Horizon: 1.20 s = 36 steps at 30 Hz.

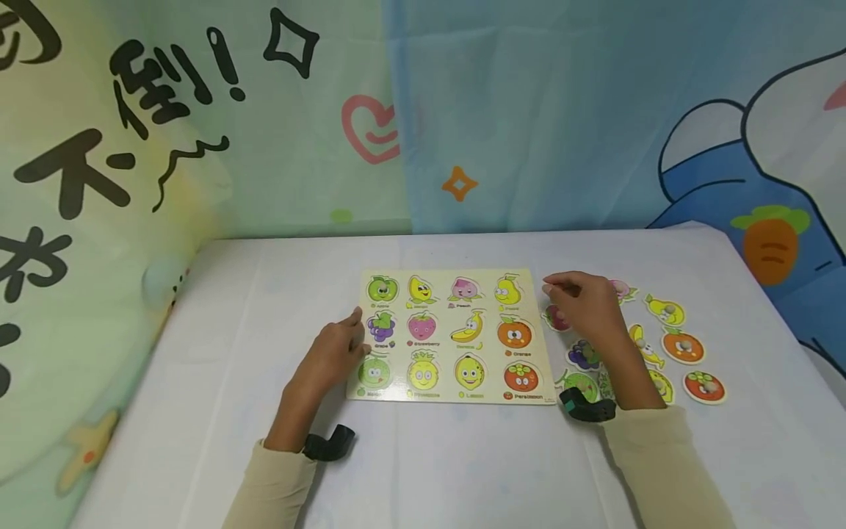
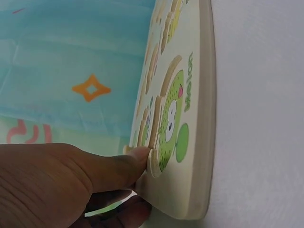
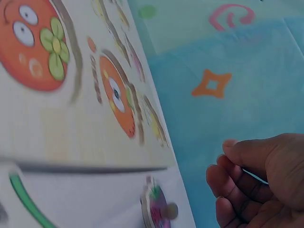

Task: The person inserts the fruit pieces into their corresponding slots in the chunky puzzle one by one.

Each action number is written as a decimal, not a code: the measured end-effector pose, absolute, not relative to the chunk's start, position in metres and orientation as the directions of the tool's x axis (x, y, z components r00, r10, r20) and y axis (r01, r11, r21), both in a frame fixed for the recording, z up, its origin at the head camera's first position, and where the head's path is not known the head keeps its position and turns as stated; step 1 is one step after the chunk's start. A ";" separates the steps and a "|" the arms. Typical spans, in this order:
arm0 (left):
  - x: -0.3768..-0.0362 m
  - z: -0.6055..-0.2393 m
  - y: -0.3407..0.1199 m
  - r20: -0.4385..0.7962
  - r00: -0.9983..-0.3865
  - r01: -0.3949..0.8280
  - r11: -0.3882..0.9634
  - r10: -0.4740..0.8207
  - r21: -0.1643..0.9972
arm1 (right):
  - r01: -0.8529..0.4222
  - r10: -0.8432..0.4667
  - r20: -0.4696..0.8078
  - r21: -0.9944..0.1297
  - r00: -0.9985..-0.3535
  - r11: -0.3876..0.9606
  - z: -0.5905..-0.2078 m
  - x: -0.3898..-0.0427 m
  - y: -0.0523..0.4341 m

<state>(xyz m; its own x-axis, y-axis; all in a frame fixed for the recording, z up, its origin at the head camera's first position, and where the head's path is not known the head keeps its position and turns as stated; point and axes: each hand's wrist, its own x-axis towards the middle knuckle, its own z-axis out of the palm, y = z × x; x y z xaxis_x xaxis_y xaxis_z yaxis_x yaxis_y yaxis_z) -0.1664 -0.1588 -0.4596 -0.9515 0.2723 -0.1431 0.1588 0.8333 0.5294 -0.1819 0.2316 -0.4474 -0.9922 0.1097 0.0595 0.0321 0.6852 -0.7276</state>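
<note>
A pale wooden fruit puzzle board (image 1: 436, 393) lies on the table, printed with fruit faces in shallow recesses. My left hand (image 1: 335, 350) grips its left edge. In the left wrist view the thumb (image 2: 118, 168) presses on the top near the melon picture, fingers curled at the edge. Beyond the board's right edge hovers my right hand (image 1: 587, 305), fingers loosely bent, nothing visible between thumb and fingers. Nearest it lies a strawberry piece (image 1: 557, 317), which shows a knob in the right wrist view.
Several loose fruit pieces spread right of the board, among them a grape piece (image 1: 583, 355), a melon piece (image 1: 580, 385), a pear piece (image 1: 666, 311), an orange piece (image 1: 684, 346) and a persimmon piece (image 1: 704, 387). The right forearm partly hides some. A printed cloth backdrop (image 1: 529, 110) hangs behind the table.
</note>
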 end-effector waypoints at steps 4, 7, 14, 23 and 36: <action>-0.166 -0.460 -0.160 -0.138 -0.950 0.167 0.827 0.281 0.537 | 0.106 0.173 0.021 -0.713 -0.985 0.693 -0.445 -0.180 0.240; -0.165 -0.460 -0.160 -0.140 -0.948 0.168 0.822 0.286 0.544 | 0.158 0.222 -0.005 -0.717 -0.975 0.679 -0.442 -0.178 0.249; -0.165 -0.460 -0.162 -0.117 -0.949 0.191 0.827 0.294 0.529 | 0.220 0.298 -0.027 -0.739 -0.954 0.637 -0.435 -0.177 0.273; -0.163 -0.457 -0.164 -0.116 -0.949 0.189 0.821 0.295 0.538 | 0.319 0.346 -0.123 -0.739 -0.930 0.593 -0.438 -0.180 0.288; -0.164 -0.460 -0.162 -0.115 -0.946 0.199 0.822 0.304 0.533 | 0.332 0.274 -0.194 -0.657 -0.942 0.677 -0.459 -0.183 0.293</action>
